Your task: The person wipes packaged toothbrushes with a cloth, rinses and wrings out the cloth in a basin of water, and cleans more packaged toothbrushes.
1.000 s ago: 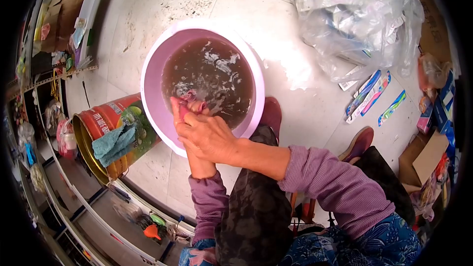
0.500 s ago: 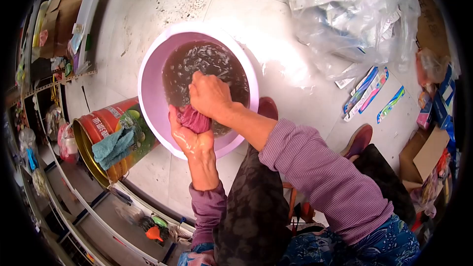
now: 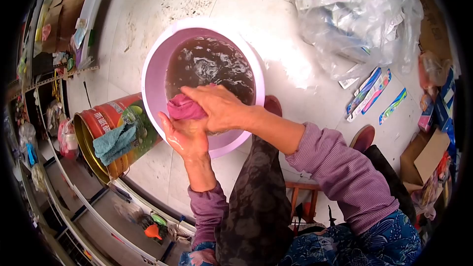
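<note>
A wet pink cloth, bunched up, is between my two hands above a lilac basin. My left hand is palm up under the cloth, wet, with its thumb pointing outward. From the right, my right hand lies over the cloth and presses it against the left palm, its fingers stretched across the top. Murky brown water with ripples and some foam fills part of the basin. The right hand hides part of the cloth.
A red and green metal drum lies on its side left of the basin, a teal cloth draped over it. Shelves line the left. Packaged toothbrushes and a large clear plastic bag lie on the right; an open cardboard box stands farther right.
My right hand has gone from a fist over the cloth to a flatter hand laid across it. The cloth has shifted slightly up and left, and my left hand has opened out more.
</note>
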Available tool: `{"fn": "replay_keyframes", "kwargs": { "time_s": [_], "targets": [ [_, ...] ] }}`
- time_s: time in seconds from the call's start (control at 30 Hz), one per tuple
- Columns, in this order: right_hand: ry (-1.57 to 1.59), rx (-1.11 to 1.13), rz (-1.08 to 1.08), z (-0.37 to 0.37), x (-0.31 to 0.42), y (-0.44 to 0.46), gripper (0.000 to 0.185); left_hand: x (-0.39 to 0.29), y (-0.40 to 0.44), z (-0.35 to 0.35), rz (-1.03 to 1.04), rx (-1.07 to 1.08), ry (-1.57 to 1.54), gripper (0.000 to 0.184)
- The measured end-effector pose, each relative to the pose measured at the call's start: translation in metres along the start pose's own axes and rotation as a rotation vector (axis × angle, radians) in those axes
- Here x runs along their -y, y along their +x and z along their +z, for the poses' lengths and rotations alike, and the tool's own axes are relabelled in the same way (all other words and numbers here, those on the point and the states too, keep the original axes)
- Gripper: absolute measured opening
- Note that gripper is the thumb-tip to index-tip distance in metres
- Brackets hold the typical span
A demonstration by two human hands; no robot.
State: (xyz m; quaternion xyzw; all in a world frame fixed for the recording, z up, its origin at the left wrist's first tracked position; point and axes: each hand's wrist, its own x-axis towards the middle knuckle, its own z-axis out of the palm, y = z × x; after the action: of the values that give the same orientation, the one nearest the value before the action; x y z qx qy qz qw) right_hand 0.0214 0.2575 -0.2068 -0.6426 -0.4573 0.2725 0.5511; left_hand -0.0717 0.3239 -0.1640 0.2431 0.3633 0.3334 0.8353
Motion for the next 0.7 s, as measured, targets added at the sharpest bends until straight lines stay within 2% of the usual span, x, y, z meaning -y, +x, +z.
{"fn": "replay_keyframes", "kwargs": {
  "time_s": [0.07, 0.13, 0.2, 0.23, 0.27, 0.3, 0.33, 0.4, 0.43, 0.47, 0.53, 0.57, 0.6, 0.67, 0.7],
  "targets": [
    [-0.163, 0.235, 0.207, -0.012, -0.01, 0.007, 0.058, -0.001, 0.013, -0.036, 0.08, 0.065, 0.08, 0.048],
    [-0.31, 0.165, 0.196, -0.014, -0.028, 0.008, 0.045, 0.0, 0.022, -0.05, 0.375, -0.205, 0.462, 0.04],
    [-0.448, 0.04, 0.212, -0.012, -0.044, 0.008, 0.041, 0.001, 0.024, -0.066, 0.301, -0.21, 0.41, 0.036],
    [-0.445, 0.038, 0.212, -0.005, -0.051, 0.007, 0.041, 0.005, 0.023, -0.067, 0.211, -0.389, 0.473, 0.036],
    [-0.599, -0.023, 0.288, 0.001, -0.056, 0.008, 0.032, 0.01, 0.023, -0.069, 0.118, -0.566, 0.531, 0.035],
    [-0.753, -0.083, 0.365, 0.005, -0.062, 0.008, 0.023, 0.016, 0.024, -0.078, 0.058, -0.595, 0.464, 0.038],
    [-0.754, -0.083, 0.367, 0.012, -0.065, 0.002, 0.023, 0.022, 0.024, -0.083, 0.056, -0.595, 0.465, 0.038],
    [-0.837, 0.53, 0.234, 0.018, -0.055, -0.011, 0.015, 0.036, 0.022, -0.09, -0.123, -0.606, 0.388, 0.041],
    [-0.838, 0.528, 0.233, 0.018, -0.055, -0.01, 0.015, 0.042, 0.02, -0.095, -0.203, -0.6, 0.336, 0.042],
    [-0.753, 0.376, 0.287, 0.018, -0.053, -0.008, 0.012, 0.042, 0.019, -0.089, -0.201, -0.6, 0.337, 0.042],
    [-0.582, 0.08, 0.398, 0.015, -0.052, -0.008, 0.008, 0.042, 0.014, -0.077, -0.542, -0.644, 0.122, 0.042],
    [-0.46, 0.093, 0.319, 0.015, -0.049, -0.006, 0.006, 0.037, 0.011, -0.073, -0.704, -0.481, -0.055, 0.047],
    [-0.293, 0.058, 0.219, 0.018, -0.042, -0.008, 0.004, 0.037, 0.01, -0.073, -0.707, -0.482, -0.057, 0.047],
    [-0.165, -0.074, 0.003, 0.023, -0.023, -0.014, 0.003, 0.037, 0.013, -0.07, -0.516, -0.265, -0.05, 0.057],
    [-0.165, -0.074, 0.0, 0.019, -0.009, -0.017, 0.003, 0.036, 0.014, -0.068, -0.514, -0.264, -0.051, 0.057]
  ]
}}
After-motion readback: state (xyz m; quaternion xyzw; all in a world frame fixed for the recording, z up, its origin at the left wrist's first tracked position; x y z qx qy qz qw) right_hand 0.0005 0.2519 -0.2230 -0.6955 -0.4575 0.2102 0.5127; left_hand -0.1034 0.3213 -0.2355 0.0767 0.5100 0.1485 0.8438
